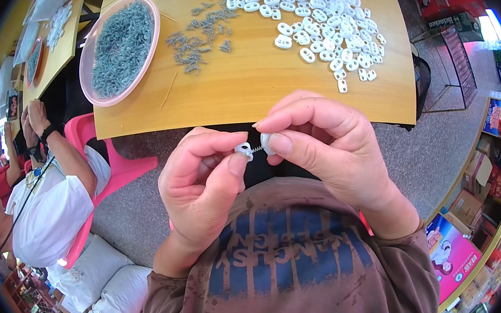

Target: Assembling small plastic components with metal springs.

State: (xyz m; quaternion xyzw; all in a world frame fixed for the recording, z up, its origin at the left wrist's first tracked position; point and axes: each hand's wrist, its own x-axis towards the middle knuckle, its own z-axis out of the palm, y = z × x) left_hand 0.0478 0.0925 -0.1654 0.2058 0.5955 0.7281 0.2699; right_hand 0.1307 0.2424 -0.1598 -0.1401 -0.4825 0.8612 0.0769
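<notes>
Now spring [256, 149] lies crosswise between hands; left hand [203, 182] pinches white piece [243, 150]; right hand [324, 145] pinches second piece [266, 143], equally near.

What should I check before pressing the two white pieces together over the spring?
1. Left hand pinches a small white plastic piece: ok.
2. Right hand pinches the other white piece: ok.
3. Small spring sits between the pieces: ok.
4. Spring seated straight in both: cannot tell.
5. Spare white pieces heaped on the wooden table: ok.
6. Pink dish holds grey springs: ok.
</notes>
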